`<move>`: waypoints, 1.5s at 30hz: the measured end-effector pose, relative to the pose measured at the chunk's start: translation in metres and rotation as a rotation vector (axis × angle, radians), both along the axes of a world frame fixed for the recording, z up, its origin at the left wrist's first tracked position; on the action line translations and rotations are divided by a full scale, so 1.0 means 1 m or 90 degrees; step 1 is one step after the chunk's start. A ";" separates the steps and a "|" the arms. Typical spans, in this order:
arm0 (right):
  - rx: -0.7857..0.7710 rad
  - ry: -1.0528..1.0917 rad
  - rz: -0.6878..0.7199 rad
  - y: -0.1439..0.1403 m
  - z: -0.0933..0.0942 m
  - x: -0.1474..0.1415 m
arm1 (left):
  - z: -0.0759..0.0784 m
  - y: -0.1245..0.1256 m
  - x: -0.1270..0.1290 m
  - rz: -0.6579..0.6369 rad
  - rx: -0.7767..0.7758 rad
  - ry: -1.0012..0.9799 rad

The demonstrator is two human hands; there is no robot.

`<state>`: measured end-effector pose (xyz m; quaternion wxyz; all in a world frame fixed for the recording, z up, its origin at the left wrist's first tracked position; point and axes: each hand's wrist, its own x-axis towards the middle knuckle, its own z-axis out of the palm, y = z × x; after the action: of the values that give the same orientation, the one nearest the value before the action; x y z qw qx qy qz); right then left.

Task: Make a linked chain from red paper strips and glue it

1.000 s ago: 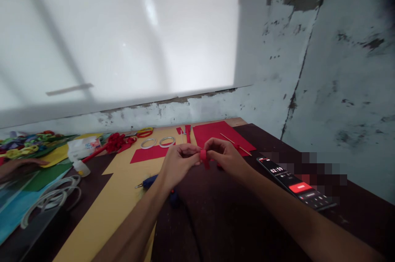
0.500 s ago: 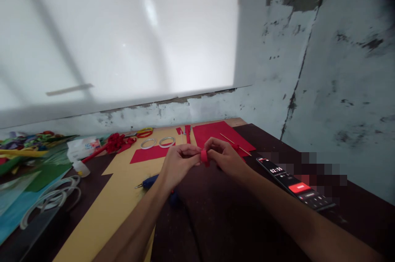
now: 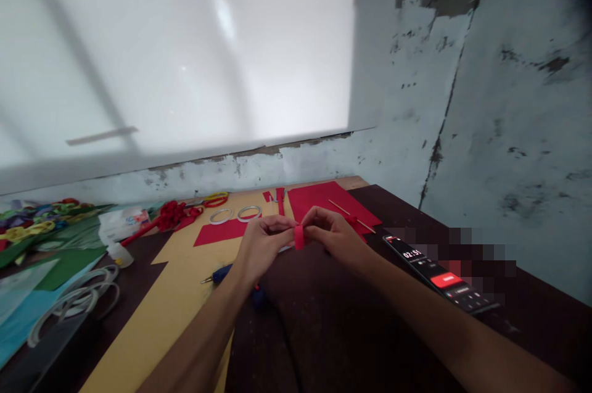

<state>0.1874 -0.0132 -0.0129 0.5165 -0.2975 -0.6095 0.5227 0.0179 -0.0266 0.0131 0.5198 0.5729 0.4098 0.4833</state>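
Between the fingertips of both hands is a small looped red strip (image 3: 300,237); whether it is paper or felt I cannot tell. My left hand (image 3: 268,242) pinches it from the left, and my right hand (image 3: 330,232) pinches its other side. The two hands almost meet above the dark table. Partly hidden behind my left wrist lies a blue glue gun (image 3: 222,273), its metal tip pointing left. A thin wooden stick (image 3: 340,207) with a red piece on it rests on a red sheet (image 3: 312,195) behind my right hand.
Two silver rings (image 3: 249,214) lie on red and tan sheets, with yellow-handled scissors (image 3: 216,199) behind. A red ribbon flower (image 3: 174,215), a small bottle (image 3: 120,255) and a coiled white cable (image 3: 76,300) are leftward. A phone (image 3: 435,273) lies at right.
Both hands have shifted slightly left with the red strip. The strip now hangs straighter and shows its flat face, where before it looked more curled.
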 end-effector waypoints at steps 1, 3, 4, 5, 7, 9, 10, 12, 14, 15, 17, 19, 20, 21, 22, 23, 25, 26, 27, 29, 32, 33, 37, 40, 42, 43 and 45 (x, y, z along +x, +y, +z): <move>0.001 0.001 0.006 0.000 0.000 0.000 | 0.000 0.000 0.000 0.007 -0.004 -0.001; 0.000 0.008 0.014 0.001 -0.001 0.000 | 0.000 -0.001 -0.001 0.019 -0.013 -0.002; -0.002 0.013 0.016 0.001 -0.001 0.000 | 0.001 -0.001 -0.001 0.020 -0.014 -0.004; -0.006 0.019 0.020 0.002 -0.002 -0.001 | 0.001 -0.001 -0.001 0.017 -0.013 -0.006; -0.012 0.027 0.032 0.002 -0.003 -0.001 | 0.002 -0.001 0.000 0.009 -0.001 -0.008; -0.008 0.027 0.027 0.002 -0.003 -0.001 | 0.001 0.000 0.001 0.002 0.010 -0.007; -0.005 0.022 0.016 0.002 -0.002 -0.001 | 0.001 0.000 0.002 -0.005 0.012 -0.003; 0.000 0.004 -0.015 0.002 0.000 0.000 | 0.000 0.001 0.001 -0.016 0.013 0.012; 0.004 -0.016 -0.020 0.002 0.001 0.001 | -0.002 0.001 0.000 -0.013 0.017 0.035; 0.007 -0.023 -0.013 0.002 0.001 0.001 | -0.002 0.002 0.000 -0.006 0.020 0.044; 0.016 -0.031 0.001 0.002 0.000 0.002 | -0.002 0.002 -0.001 0.010 0.027 0.052; 0.021 -0.034 0.003 0.003 -0.002 0.001 | -0.002 0.002 -0.001 0.012 0.036 0.052; 0.025 -0.035 0.000 0.004 -0.003 0.001 | -0.001 0.002 -0.001 0.010 0.040 0.055; 0.030 -0.036 -0.002 0.004 -0.004 0.000 | -0.001 0.001 -0.001 0.005 0.042 0.060; 0.036 -0.036 -0.005 0.005 -0.005 0.000 | 0.000 0.001 -0.001 -0.002 0.041 0.068; 0.041 -0.035 -0.006 0.005 -0.006 -0.001 | 0.000 0.001 -0.001 -0.011 0.041 0.078; 0.042 -0.032 -0.007 0.006 -0.006 -0.001 | 0.000 0.001 -0.001 -0.014 0.043 0.105; 0.037 -0.031 -0.007 0.006 -0.006 -0.002 | 0.000 0.001 -0.002 -0.007 0.046 0.117; 0.031 -0.031 -0.004 0.005 -0.006 -0.002 | 0.000 0.001 -0.002 0.004 0.052 0.124; 0.021 -0.029 0.002 0.004 -0.005 -0.001 | 0.000 0.002 -0.002 0.021 0.060 0.119; 0.033 -0.023 -0.007 0.003 -0.004 0.000 | -0.001 0.001 -0.002 0.002 0.062 0.098; 0.040 -0.022 -0.012 0.004 -0.004 0.000 | -0.002 0.001 -0.002 -0.007 0.059 0.101; 0.036 -0.010 -0.006 0.005 -0.004 0.000 | -0.003 0.001 -0.002 0.001 0.069 0.132; 0.037 -0.014 -0.015 0.005 -0.004 0.000 | -0.002 0.001 0.000 -0.002 0.081 0.129; 0.050 -0.025 -0.033 0.005 -0.004 0.001 | -0.001 0.001 0.001 -0.016 0.073 0.114; 0.057 -0.029 -0.038 0.005 -0.003 0.001 | -0.001 0.001 0.001 -0.020 0.067 0.107; 0.061 -0.029 -0.030 0.005 -0.003 0.001 | -0.001 0.001 0.001 -0.023 0.060 0.103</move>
<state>0.1883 -0.0084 -0.0157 0.5282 -0.2982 -0.6385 0.4737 0.0189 -0.0252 0.0121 0.4658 0.6413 0.4168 0.4450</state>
